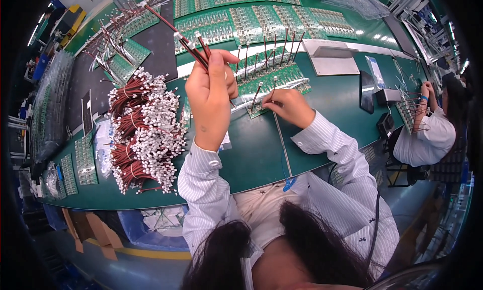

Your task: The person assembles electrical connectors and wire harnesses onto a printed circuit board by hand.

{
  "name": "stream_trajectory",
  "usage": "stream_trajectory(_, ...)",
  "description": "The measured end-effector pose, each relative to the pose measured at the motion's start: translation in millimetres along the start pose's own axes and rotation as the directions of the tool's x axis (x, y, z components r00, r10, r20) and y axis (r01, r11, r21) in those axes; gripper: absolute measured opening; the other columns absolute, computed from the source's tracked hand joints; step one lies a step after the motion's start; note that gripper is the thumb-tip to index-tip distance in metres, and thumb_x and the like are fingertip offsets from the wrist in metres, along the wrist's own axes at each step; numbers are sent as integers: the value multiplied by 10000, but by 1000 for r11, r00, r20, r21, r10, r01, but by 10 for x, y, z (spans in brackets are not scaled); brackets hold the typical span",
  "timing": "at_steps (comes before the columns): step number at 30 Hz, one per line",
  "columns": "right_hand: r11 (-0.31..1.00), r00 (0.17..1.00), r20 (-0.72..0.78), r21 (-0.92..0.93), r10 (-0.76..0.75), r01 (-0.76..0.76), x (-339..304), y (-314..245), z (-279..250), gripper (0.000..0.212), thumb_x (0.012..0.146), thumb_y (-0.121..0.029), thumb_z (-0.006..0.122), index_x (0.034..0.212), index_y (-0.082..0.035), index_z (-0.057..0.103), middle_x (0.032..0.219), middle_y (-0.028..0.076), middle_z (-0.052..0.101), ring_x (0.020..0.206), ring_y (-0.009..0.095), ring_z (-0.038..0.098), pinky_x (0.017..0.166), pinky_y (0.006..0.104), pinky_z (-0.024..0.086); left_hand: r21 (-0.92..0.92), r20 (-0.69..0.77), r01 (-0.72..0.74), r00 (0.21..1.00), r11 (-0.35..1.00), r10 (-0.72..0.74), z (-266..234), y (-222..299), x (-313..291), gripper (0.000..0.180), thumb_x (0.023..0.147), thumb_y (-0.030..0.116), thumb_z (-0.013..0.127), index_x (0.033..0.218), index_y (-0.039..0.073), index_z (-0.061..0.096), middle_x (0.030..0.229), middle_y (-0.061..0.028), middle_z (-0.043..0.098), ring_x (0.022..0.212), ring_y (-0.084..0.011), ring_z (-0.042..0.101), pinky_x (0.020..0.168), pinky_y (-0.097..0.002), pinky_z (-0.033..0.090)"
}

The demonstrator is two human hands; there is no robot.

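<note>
My left hand (pixel 214 86) is raised left of the middle, its fingers closed round a small bunch of dark red and black wire leads (pixel 173 28) with white connectors. Lower and to the right, my right hand (pixel 290 107) bends over the near edge of a green circuit board panel (pixel 292 74). Its thumb and forefinger pinch a wire lead (pixel 274 84) that rises from the panel with a white plug on top. Several other leads stand upright in rows across that panel. The fingertips hide where the pinched lead meets the board.
A big heap of bundled wire leads (pixel 146 134) lies on the green table at the left. Circuit board panels (pixel 266 21) cover the far side. A metal bracket (pixel 329 58) and a dark phone-like slab (pixel 367 91) lie to the right. A co-worker (pixel 427 134) sits beyond.
</note>
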State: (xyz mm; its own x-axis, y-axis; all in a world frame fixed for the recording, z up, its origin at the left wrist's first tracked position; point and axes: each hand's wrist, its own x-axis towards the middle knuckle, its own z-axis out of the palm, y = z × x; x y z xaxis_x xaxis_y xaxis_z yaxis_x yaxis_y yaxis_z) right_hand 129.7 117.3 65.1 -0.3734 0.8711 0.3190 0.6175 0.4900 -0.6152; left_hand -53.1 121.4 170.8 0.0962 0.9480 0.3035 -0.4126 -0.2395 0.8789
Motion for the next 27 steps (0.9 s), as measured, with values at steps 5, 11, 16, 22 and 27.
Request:
stream_trajectory(5,999,1000,25,-36,-10,11,7,42,89,96,731,-154,583,713,-60,590,744,52,587,678,240,565,565,335,443,-6,3,3,1000,1000,-3,7,-1,-9,242,914,214,365,852,0,459,543,62,279,437,-10,226,398,-191,180)
stream_trajectory(11,973,998,44,-226,-47,56,9,-70,96,91,729,-129,576,721,-41,557,712,63,563,643,255,561,525,342,441,-14,2,8,1000,1000,-8,-7,4,-6,236,912,212,373,853,0,458,543,62,281,437,-9,228,398,-190,177)
stream_trajectory(16,870,996,46,-485,-75,88,-7,-167,178,57,708,-91,520,722,-40,500,708,77,523,619,238,574,451,355,443,-8,13,11,1000,1000,-11,-7,5,-4,239,912,216,373,851,1,458,543,63,282,437,-9,227,398,-190,180)
stream_trajectory(22,829,993,72,-546,-96,120,-37,-169,307,45,688,-73,498,720,-42,500,714,73,512,633,220,578,467,341,459,15,15,27,1000,1000,-27,-8,15,-15,251,913,225,369,840,3,462,543,63,279,440,-9,227,399,-189,182)
stream_trajectory(27,905,996,57,-416,-68,85,-64,-84,290,61,724,-95,509,732,-35,505,719,83,512,662,250,568,512,355,460,7,24,39,999,999,-39,0,9,-12,251,913,226,369,836,7,465,545,61,285,441,-8,232,396,-188,183)
